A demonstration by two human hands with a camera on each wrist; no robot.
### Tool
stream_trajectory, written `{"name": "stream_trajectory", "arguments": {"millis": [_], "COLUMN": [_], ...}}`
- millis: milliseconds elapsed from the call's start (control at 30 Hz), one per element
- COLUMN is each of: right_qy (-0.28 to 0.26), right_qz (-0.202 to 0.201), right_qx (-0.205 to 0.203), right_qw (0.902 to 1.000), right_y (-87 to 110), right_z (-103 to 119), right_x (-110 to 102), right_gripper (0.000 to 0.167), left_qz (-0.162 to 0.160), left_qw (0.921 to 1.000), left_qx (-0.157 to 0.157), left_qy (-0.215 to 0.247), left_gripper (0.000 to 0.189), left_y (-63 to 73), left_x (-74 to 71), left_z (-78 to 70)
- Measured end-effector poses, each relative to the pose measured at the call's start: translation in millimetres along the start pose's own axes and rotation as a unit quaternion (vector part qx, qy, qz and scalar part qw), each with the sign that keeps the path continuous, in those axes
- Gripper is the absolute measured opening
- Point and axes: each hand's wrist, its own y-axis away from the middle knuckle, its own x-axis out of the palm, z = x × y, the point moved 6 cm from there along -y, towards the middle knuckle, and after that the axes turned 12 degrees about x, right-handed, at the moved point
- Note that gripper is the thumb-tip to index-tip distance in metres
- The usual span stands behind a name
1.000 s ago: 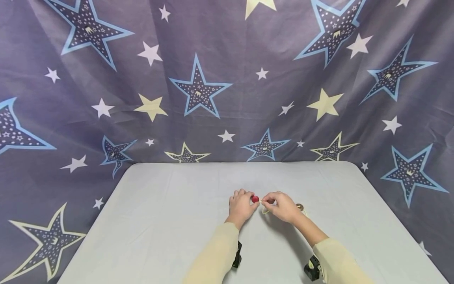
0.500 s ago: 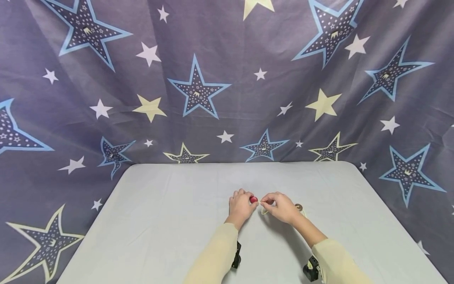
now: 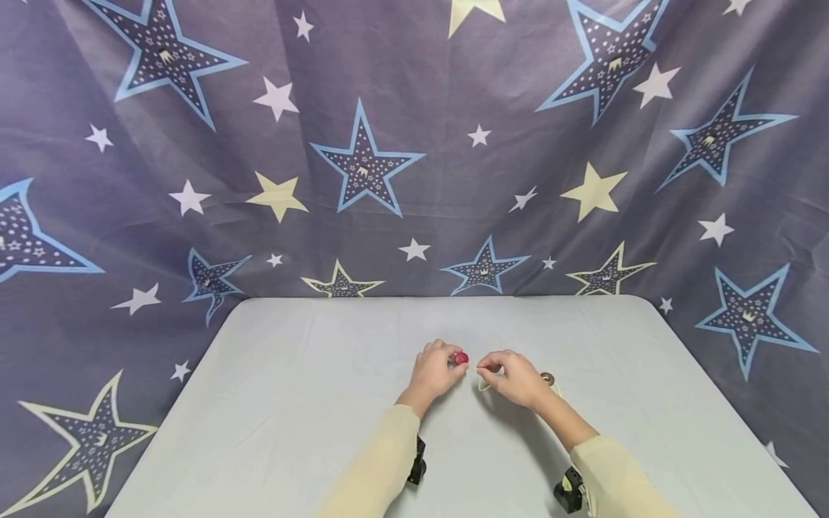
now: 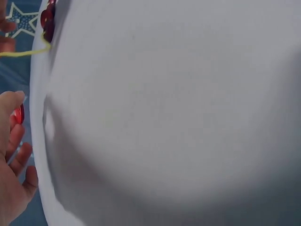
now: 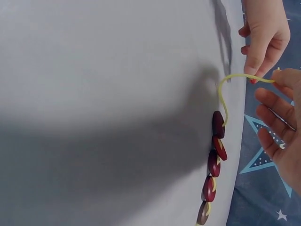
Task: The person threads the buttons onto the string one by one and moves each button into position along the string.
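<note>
My left hand (image 3: 430, 373) pinches a round red button (image 3: 461, 358) between thumb and fingers, just above the table. In the left wrist view only the edge of that red button (image 4: 19, 114) shows past the thumb. Close on its right, my right hand (image 3: 516, 379) pinches a yellow string (image 5: 223, 96) near its tip, a short end poking past the fingertips. Several dark red buttons (image 5: 214, 163) are threaded along the string in a row, with a brown button (image 5: 203, 213) farther down. The head view shows that brown button (image 3: 547, 378) beside the right wrist.
A white-covered table (image 3: 311, 403) lies under both hands. Behind it hangs a dark curtain (image 3: 414, 144) printed with stars. Each wrist carries a small black camera, such as the black camera (image 3: 568, 491) at the right sleeve.
My left hand has shifted slightly up and left with the red button, and a small gap from the right fingertips shows. My right hand stays nearly where it was, pinching the string.
</note>
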Motion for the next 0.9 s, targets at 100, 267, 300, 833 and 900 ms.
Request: {"name": "stream_trajectory", "arguments": {"millis": [100,267,300,833,900], "right_qy": [0.0,-0.006,-0.006,-0.022,-0.021], "right_qz": [0.006,0.005,0.004,0.024,0.028], "right_qx": [0.003,-0.015,-0.016,-0.01,-0.012], "right_qw": [1.0,0.9999,0.9998,0.9994,0.9993], "right_y": [0.2,-0.8,-1.2,-3.2,-3.7], "right_z": [1.0,5.6,6.1,9.2,9.3], "right_x": [0.7,1.0,1.3,9.2,10.8], "right_gripper": [0.007,0.007,0.007,0.009,0.01], "left_qz": [0.005,0.001,0.0,-0.011,-0.005], "left_qw": [0.9998,0.9992,0.9991,0.9805,0.9774], "left_qx": [-0.002,-0.003,-0.001,0.025,0.03], "left_qy": [0.019,0.039,0.042,0.194,0.209], "left_gripper": [0.029,0.03,0.03,0.027,0.028], "left_y": [0.5,2.1,2.7,10.9,12.2], "left_x": [-3.6,-11.3,-12.9,-24.4,-26.0], "left_z": [4.2,9.6,10.2,21.4,21.7]}}
